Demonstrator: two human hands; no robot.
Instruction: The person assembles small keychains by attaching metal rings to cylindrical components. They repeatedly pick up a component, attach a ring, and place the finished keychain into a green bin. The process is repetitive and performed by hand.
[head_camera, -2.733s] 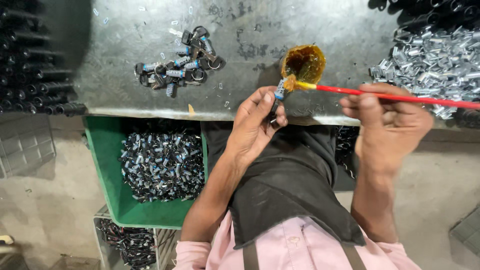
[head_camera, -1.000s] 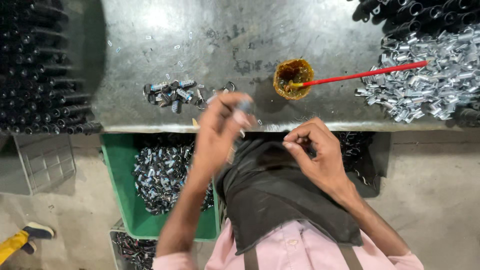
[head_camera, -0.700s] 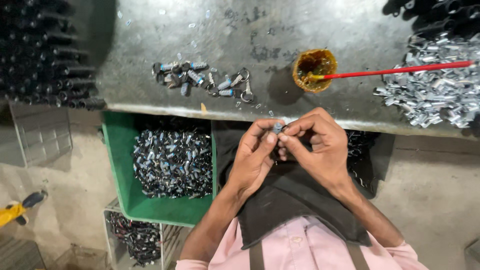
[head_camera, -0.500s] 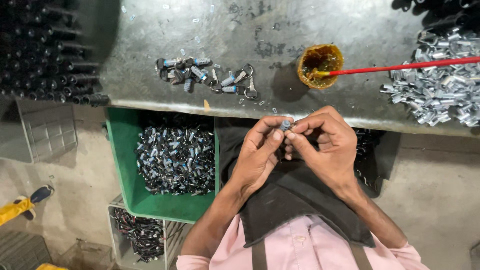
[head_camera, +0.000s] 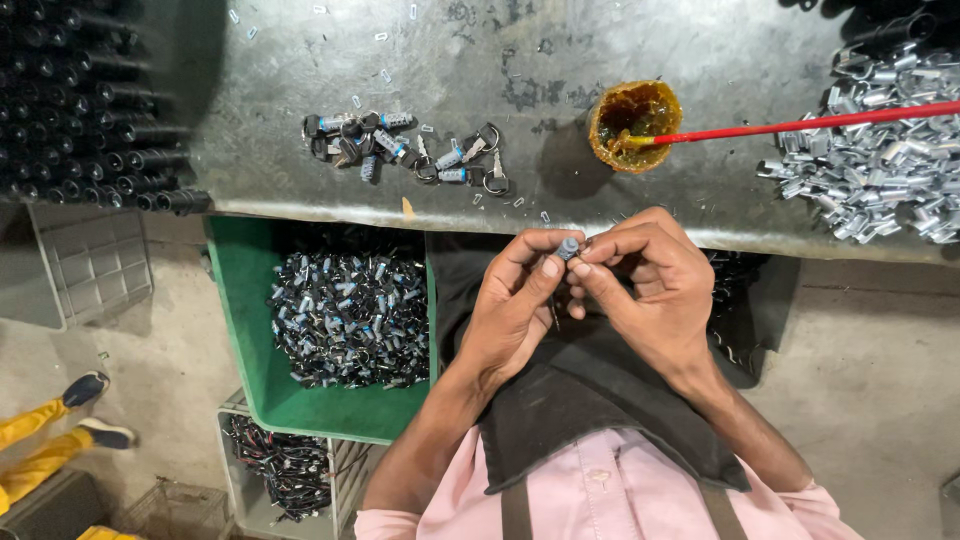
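Observation:
My left hand (head_camera: 515, 305) and my right hand (head_camera: 645, 285) meet just below the grey metal bench's (head_camera: 520, 60) front edge. Both pinch one small grey cylindrical part (head_camera: 567, 247) between their fingertips. On the bench above them lies a row of small metal-and-blue parts with rings (head_camera: 400, 150). A round pot of amber grease (head_camera: 634, 122) stands beyond my right hand, with a red stick (head_camera: 800, 124) resting in it.
A heap of shiny metal clips (head_camera: 880, 165) fills the bench's right end. Black tubes (head_camera: 80, 110) are stacked at the left. Below the bench a green bin (head_camera: 250, 330) holds several similar parts, with a crate of wires (head_camera: 280, 460) under it. Another person's shoes (head_camera: 85, 410) show at far left.
My right hand has left the red stick in the pot and come down to join my left hand. Both now hold the small part close together below the bench edge.

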